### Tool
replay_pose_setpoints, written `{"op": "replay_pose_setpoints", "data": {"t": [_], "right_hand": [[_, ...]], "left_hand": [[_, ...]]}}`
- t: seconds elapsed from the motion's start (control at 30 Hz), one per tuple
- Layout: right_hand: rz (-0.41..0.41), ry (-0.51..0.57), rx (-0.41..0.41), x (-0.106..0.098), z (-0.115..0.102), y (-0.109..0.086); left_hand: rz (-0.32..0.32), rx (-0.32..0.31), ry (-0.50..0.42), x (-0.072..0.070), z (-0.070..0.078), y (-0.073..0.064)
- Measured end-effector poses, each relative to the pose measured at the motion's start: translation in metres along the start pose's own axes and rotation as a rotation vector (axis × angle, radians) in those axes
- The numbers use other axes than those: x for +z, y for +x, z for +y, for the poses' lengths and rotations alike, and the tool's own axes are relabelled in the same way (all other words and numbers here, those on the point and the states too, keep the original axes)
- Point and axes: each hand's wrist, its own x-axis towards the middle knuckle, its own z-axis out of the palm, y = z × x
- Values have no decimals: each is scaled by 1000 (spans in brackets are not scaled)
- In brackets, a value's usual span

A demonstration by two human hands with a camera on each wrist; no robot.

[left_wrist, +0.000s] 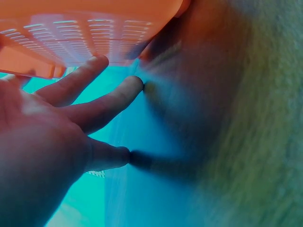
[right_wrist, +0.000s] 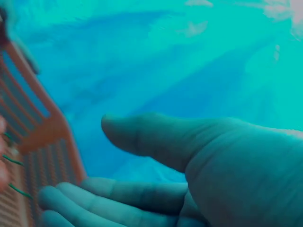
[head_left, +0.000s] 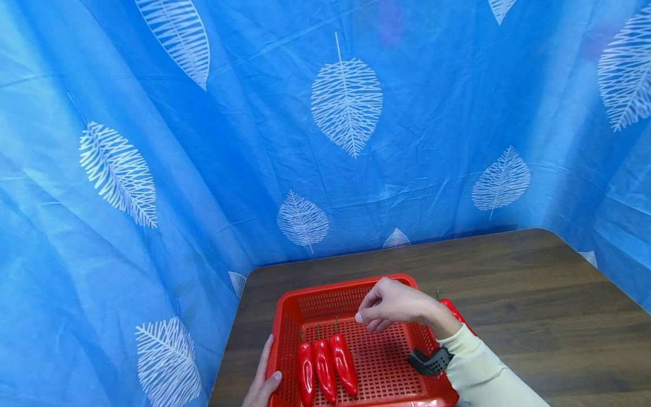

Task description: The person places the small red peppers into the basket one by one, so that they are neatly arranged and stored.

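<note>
Three long red chili peppers (head_left: 324, 370) with green stems lie side by side in the left part of a red plastic basket (head_left: 348, 282). Over the basket's right half hovers my right hand (head_left: 391, 304), with nothing held. In the right wrist view its thumb stands apart from the loosely bent fingers (right_wrist: 128, 194). My left hand (head_left: 261, 384) is at the basket's left side, thumb by the rim. The left wrist view shows its fingers (left_wrist: 106, 106) spread and straight beside the basket's slotted wall (left_wrist: 94, 33).
Another red pepper (head_left: 450, 308) lies on the wooden table (head_left: 539, 294) right of the basket, partly hidden by my right forearm. A blue curtain (head_left: 244, 141) with white leaf prints hangs behind and to the sides of the table. A dark band (head_left: 431, 362) circles my right wrist.
</note>
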Motion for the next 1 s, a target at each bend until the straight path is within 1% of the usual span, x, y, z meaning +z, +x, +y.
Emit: {"op": "replay_pose_setpoints", "data": {"t": [0.1, 0.2, 0.37, 0.47, 0.6, 0.8, 1.0], "right_hand": [[9, 47, -12, -18, 2, -10], [30, 71, -12, -35, 5, -22], [79, 67, 23, -60, 16, -43], [100, 59, 27, -72, 24, -56], [132, 41, 36, -84, 37, -72], [206, 26, 108, -97, 59, -98], [248, 31, 182, -108, 78, -114]], "left_hand": [[-3, 9, 6, -2, -1, -1], [-1, 22, 21, -3, -1, -2], [1, 24, 31, -5, -1, -4], [-5, 20, 32, -6, -1, -5], [-11, 7, 20, -7, -1, -6], [-21, -2, 1, -7, -1, -7], [-15, -10, -25, -5, 0, -8]]}}
